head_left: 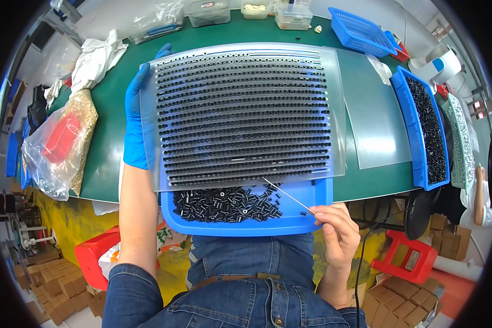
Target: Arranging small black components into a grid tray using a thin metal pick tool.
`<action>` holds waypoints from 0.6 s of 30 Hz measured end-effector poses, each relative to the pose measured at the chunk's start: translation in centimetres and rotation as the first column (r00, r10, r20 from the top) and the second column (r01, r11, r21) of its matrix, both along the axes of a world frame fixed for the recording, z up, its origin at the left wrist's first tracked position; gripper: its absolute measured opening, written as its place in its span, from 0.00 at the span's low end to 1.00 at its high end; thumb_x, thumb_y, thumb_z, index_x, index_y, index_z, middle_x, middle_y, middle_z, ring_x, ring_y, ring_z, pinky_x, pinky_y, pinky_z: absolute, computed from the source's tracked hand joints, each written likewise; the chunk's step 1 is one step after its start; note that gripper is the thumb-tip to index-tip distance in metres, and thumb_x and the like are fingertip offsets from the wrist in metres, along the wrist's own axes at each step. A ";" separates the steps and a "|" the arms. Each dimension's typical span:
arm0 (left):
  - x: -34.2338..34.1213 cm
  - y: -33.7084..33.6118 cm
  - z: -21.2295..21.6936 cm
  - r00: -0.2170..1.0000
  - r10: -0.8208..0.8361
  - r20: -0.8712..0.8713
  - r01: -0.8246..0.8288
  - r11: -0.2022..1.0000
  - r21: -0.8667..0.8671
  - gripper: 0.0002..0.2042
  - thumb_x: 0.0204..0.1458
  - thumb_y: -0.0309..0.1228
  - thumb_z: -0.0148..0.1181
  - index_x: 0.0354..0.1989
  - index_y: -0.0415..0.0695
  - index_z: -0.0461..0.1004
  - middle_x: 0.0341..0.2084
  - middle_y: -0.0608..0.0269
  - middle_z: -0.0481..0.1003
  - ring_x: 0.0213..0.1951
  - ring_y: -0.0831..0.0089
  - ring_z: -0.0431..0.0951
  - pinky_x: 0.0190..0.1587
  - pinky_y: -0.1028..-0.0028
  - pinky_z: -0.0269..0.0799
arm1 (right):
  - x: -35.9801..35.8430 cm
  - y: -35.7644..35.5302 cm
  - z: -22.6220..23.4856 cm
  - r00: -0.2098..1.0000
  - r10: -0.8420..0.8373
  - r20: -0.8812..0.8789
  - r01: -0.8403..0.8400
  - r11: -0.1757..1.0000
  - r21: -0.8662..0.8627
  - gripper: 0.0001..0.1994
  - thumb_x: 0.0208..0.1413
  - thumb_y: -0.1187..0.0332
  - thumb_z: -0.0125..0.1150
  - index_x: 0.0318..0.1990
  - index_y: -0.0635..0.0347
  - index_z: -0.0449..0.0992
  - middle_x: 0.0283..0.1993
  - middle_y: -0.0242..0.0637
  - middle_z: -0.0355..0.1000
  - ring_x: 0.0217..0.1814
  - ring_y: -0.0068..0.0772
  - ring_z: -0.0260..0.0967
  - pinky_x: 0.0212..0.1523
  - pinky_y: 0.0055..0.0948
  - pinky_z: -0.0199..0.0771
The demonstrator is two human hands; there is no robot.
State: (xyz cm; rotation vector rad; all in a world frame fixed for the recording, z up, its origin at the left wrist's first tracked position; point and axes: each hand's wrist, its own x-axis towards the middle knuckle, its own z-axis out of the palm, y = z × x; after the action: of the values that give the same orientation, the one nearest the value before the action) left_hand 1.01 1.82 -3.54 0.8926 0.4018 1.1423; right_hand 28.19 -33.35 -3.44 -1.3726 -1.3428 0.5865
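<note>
My left hand (135, 126), in a blue glove, grips the left edge of a clear slotted plate (335, 117). Long rows of small black cylindrical parts (243, 116) fill most of the plate's slots. Between my right thumb and fingers is a thin metal rod (290, 197), its tip at the plate's lower edge; my right hand (339, 229) is bare. Beneath the plate a blue tray (229, 229) juts over the table's near edge, with loose black parts (218, 205) heaped in its near end.
On the green table (106, 164), a clear sheet (380, 126) lies to the right, beside a blue bin (418, 128) of black parts. A plastic bag (60, 158) sits at left. Clear boxes (208, 13) and a blue basket (361, 33) line the back.
</note>
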 end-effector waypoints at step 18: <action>-0.4 0.1 -0.2 0.996 -0.042 -0.074 0.039 0.998 -0.041 0.38 0.58 0.48 0.55 0.71 0.36 0.52 0.64 0.46 0.63 0.64 0.58 0.65 0.68 0.59 0.58 | 4.5 -1.2 -1.9 0.980 -0.026 -0.197 0.040 0.997 0.065 0.10 0.63 0.71 0.55 0.42 0.71 0.78 0.43 0.50 0.76 0.39 0.34 0.70 0.36 0.29 0.71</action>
State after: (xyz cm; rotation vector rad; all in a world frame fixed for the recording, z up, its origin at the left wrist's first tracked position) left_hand 0.64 1.92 -3.77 0.9070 0.4645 1.0624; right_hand 32.64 -34.56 -5.33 -1.2450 -1.1689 0.6308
